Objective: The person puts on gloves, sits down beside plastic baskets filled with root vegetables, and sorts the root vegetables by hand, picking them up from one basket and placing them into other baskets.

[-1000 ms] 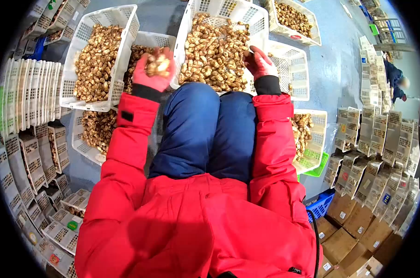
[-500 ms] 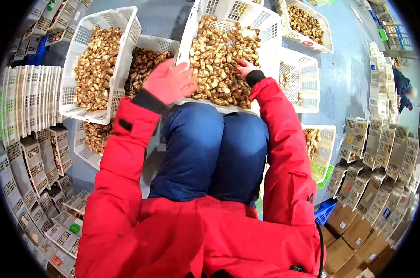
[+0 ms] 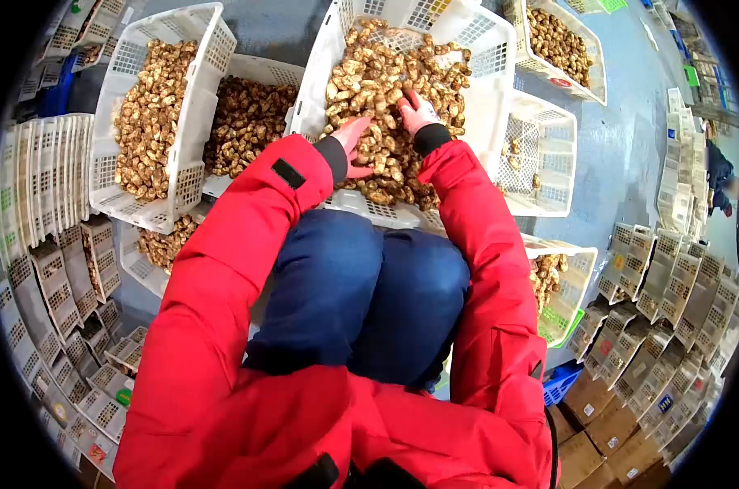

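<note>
A white plastic crate (image 3: pixel 493 69) stands in front of my knees. In it lies a heap of small, lumpy brown-and-cream pieces (image 3: pixel 386 69); whether they are mushrooms or bulbs I cannot tell. At the near left of the heap is my left hand (image 3: pixel 351 147), thumb and fingers apart around some pieces, none plainly gripped. Further in, my right hand (image 3: pixel 417 112) rests on the heap with fingers apart and pointing down. Its fingertips are partly lost among the pieces.
Similar pieces fill a crate (image 3: pixel 192 122) at left, a lower crate (image 3: pixel 276 72) beside it and one (image 3: pixel 593 49) at upper right. A crate (image 3: pixel 558 155) to my right holds only a few. Stacked crates (image 3: pixel 56 179) line both sides; cardboard boxes (image 3: pixel 610 428) stand lower right.
My left hand has come down from above the crate's left rim to the heap. My right hand has moved from the heap's right side towards its middle. The view has shifted slightly.
</note>
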Available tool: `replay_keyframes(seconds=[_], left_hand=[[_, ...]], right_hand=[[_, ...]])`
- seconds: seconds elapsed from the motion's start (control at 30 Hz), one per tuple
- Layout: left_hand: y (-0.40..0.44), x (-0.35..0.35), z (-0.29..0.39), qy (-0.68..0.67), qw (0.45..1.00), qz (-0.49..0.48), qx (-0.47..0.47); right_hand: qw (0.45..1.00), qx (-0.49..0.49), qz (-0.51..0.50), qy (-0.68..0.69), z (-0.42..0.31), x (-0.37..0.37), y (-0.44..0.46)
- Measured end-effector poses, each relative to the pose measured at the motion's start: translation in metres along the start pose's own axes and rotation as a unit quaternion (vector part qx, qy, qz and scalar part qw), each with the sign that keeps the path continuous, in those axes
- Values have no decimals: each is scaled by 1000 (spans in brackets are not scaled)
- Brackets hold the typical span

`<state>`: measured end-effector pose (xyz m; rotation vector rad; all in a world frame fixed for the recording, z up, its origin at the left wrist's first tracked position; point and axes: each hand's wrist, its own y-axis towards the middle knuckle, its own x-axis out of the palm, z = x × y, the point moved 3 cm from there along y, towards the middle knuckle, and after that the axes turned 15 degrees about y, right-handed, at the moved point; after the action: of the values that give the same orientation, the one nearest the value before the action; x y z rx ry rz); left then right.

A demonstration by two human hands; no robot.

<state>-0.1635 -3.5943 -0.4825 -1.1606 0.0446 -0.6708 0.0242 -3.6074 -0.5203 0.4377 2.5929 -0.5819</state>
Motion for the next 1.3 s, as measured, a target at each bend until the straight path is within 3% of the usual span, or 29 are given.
replay_keyframes(seconds=[0.03,0.07,0.1,0.17,0.23,0.27,0.3,0.37,0.43,0.53,0.57,0.6,0.73,0.97,1.07,1.17,1.3], left_hand=[[4,-2,-2,-22,1000,-2,-21],[-6,2,2,-38,999,-12,-31],[7,-2,-4,-36,997,-74,-7],[2,10,4,-114,991,-14,-70],[-1,10,6,-73,993,-90,-2],[-4,10,6,-54,990,-125,34],[1,6,4,-156,971,-184,8],[-22,18,19,-170,966,-195,25],[-50,28,33,-173,966,-185,54],[-83,29,47,-128,947,-210,206],[-98,31,51,-184,943,-223,163],[-114,36,53,-195,941,-219,170],[-138,42,50,-242,925,-221,192],[-173,44,50,-213,913,-244,246],[-168,50,48,-261,877,-294,276],[-160,51,45,-296,869,-288,273],[-155,47,46,-292,867,-300,269]], right_hand=[[999,-33,0,-5,10,6,6],[999,-7,-26,18,6,8,-1],[996,-14,-28,81,22,16,6],[985,61,-117,113,-3,3,-17],[976,-33,-136,167,5,6,-19],[949,-69,-179,249,-3,7,-22],[914,-18,-205,351,-5,7,-30],[804,98,-225,542,-50,1,-59],[786,50,-208,580,-79,-19,-72],[841,39,-131,524,-128,-58,-107],[846,18,-113,521,-137,-66,-116],[833,26,-106,542,-139,-70,-121],[868,-37,-13,496,-159,-74,-154],[898,-132,38,417,-171,-70,-169],[912,-164,94,364,-178,-67,-179],[933,-201,105,280,-191,-67,-185],[949,-302,90,20,-220,-57,-192]])
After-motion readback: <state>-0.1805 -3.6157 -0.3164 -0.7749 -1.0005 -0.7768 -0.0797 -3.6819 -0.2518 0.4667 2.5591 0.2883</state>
